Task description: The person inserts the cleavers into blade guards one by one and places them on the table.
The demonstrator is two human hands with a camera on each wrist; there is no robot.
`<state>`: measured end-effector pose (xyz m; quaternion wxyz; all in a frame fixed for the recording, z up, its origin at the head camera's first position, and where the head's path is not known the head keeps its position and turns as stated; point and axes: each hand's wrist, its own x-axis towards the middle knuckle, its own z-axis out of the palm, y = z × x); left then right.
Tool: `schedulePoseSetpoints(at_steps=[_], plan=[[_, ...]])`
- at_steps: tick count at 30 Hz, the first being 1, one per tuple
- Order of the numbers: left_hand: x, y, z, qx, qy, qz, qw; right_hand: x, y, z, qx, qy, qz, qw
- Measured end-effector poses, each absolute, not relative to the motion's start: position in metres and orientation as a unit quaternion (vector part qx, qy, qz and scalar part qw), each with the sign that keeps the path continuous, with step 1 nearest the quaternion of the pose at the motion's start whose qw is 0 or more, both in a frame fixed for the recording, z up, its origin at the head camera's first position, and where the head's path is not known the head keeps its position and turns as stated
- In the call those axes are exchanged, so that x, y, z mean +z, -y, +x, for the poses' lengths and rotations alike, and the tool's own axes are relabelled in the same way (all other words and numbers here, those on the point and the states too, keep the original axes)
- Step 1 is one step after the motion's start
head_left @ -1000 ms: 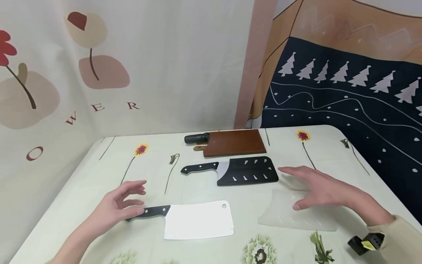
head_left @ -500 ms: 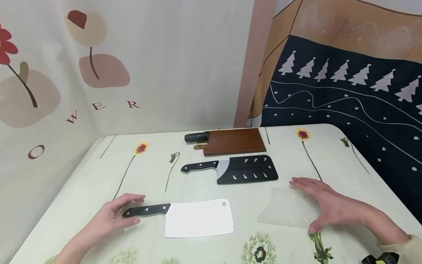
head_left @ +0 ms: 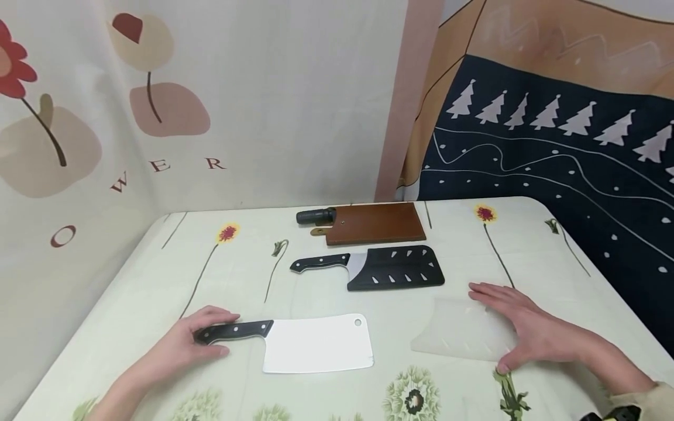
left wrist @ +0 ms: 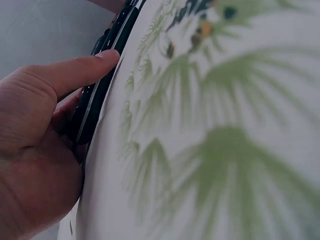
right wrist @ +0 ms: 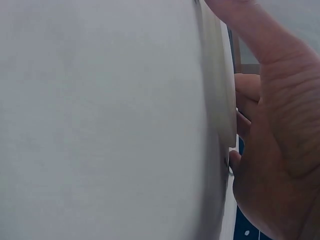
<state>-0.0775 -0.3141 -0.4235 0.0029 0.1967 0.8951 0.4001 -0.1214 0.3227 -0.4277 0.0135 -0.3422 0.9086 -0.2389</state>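
On floral tablecloth, near front edge: bare cleaver lies flat, blade pointing right. Left hand curls round its black handle, thumb on near side. Right hand rests flat, fingers spread, on translucent blade cover, well right of blade. Cover looks empty, though hard to tell. Behind: second cleaver sheathed in black slotted guard; farther back, brown sheath, dark handle sticking out left. Nothing between blade and cover.
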Motion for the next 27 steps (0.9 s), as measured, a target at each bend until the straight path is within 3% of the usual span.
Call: schedulePoseSetpoints(at_steps=[18,27], plan=[[-0.426,0.303,-0.086,0.367,-0.911,0.188,-0.027,-0.431,-0.318,-0.12,-0.235,-0.912,-0.336,0.008],[-0.42,0.304,-0.083,0.413,-0.889,0.2,0.01,-0.433,-0.317,-0.121,-0.246,-0.903,-0.352,-0.023]])
